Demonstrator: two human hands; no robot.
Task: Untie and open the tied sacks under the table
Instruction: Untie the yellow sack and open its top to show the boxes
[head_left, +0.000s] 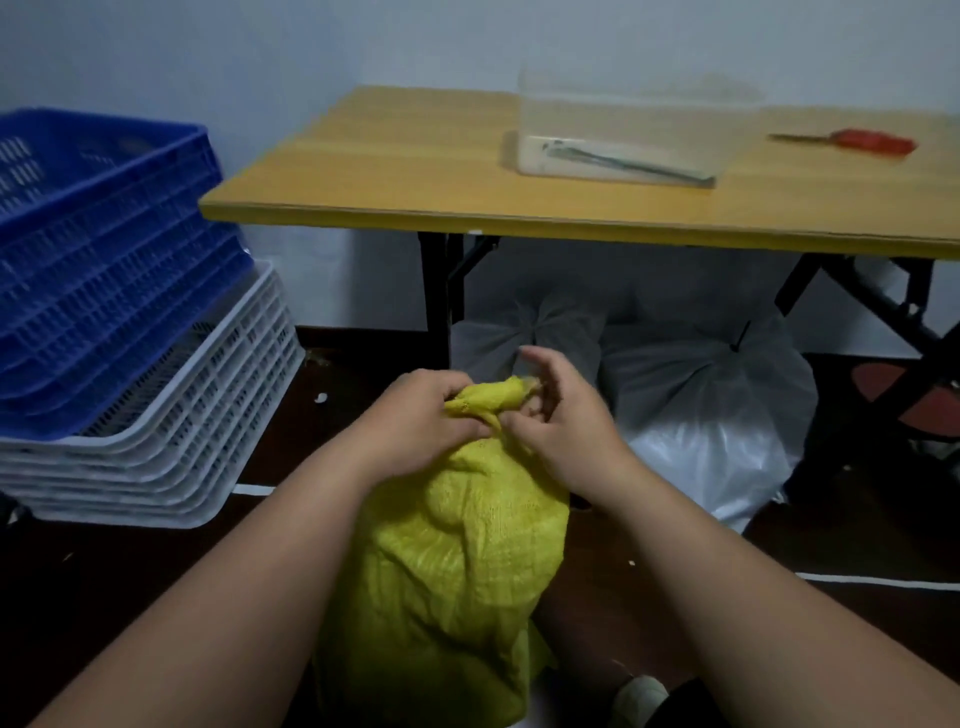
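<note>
So there's one folding table (415, 156) with a yellowish wood top and black legs, taking up the back of the room against the wall. To the left of it sit two stacks of plastic crates: a white stack (171, 447) on the floor and a blue stack (104, 249) nested on top, tilted. I can't count the individual crates, too blurry.

Sacks: three in total. One yellow woven sack (447, 561) stands upright on the dark floor in front of the table, right between the person's forearms, not under the table at all. Two white sacks (711, 415) are under the table, side by side and touching, both with bunched tied tops. The left one is mostly blocked by the hands and the yellow sack's neck, and a table leg stands just at its left edge.

On the tabletop: one clear plastic tub (618, 135) with some flat thing inside that I can't make out, and one red-handled tool (852, 141) well off to the right, too smeared to name.

Hands: left hand (415, 415) is wrapped around the twisted neck of the yellow sack, gripping it. Right hand (556, 410) has its fingers curled in at the knot tip, pinching it, with the index finger lifted.
</note>
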